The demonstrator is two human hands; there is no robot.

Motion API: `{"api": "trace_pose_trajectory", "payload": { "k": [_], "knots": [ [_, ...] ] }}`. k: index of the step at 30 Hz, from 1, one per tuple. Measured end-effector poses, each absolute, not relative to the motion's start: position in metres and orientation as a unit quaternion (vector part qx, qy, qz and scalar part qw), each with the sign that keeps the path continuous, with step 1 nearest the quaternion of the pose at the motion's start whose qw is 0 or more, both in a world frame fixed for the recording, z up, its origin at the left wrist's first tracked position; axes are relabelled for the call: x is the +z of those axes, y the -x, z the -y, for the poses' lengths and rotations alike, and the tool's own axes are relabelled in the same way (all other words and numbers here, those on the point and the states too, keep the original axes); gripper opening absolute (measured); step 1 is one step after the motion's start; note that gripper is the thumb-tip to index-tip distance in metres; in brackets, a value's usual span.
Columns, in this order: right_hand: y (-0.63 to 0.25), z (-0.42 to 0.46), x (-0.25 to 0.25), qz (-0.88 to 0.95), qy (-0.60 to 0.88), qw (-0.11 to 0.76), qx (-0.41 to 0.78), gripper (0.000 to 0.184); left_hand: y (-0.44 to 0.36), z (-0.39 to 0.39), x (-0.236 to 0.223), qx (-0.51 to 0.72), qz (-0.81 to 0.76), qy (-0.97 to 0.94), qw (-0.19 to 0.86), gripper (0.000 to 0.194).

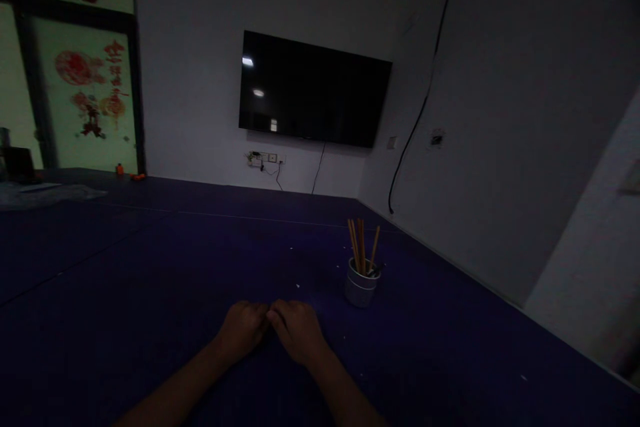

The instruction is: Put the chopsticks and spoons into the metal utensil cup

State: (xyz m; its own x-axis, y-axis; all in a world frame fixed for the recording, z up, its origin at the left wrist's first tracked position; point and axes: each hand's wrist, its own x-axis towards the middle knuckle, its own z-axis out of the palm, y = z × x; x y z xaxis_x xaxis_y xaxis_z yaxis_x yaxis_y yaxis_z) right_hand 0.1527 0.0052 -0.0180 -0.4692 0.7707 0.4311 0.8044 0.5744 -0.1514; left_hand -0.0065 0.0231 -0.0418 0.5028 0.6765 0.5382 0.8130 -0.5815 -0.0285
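- Two bare hands rest on the one dark blue-purple counter [150, 333], meeting in front of the person.
- One left hand [243, 328]: its fingers are curled inward, loosely clenched, with nothing seen in them; their undersides are hidden.
- One right hand [299, 332]: its fingers are likewise folded in, with nothing seen in them, and its thumb side touches the left hand.
- One cup [360, 290] stands upright on the counter, beyond the right hand and to its right, near it but untouched.
- At least four thin wooden sticks [361, 247] lean in the cup, rising above its rim; one dark item [376, 270] also pokes out at the right, too dim to identify.
- Several small white specks, too faint to count surely, are scattered around the cup and hands.
- Two small orange objects [119, 169] sit at the counter's far left, near one crumpled clear sheet [65, 195].
- One wall-mounted screen [315, 90] hangs beyond, with one row of sockets [270, 158] below.
- Two wall plates [437, 139] and one thick black cable [425, 100] are on the right wall.
- One door [90, 93] at left bears red decorations.
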Motion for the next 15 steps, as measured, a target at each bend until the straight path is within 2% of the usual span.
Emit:
{"api": "trace_pose_trajectory", "payload": {
  "k": [10, 12, 15],
  "knots": [
    [-0.153, -0.001, -0.012, 0.851, 0.448, 0.267, -0.058, 0.039, 0.008, -0.023, -0.037, -0.252, 0.444, 0.847, 0.151, 0.036],
    [-0.155, -0.003, -0.014, 0.825, 0.455, 0.328, -0.07, 0.038, 0.008, -0.022, -0.036, -0.261, 0.438, 0.846, 0.156, 0.042],
    [-0.167, -0.01, -0.011, 0.725, 0.474, 0.482, -0.133, 0.034, 0.006, -0.022, -0.036, -0.283, 0.427, 0.843, 0.162, 0.051]
  ]
}}
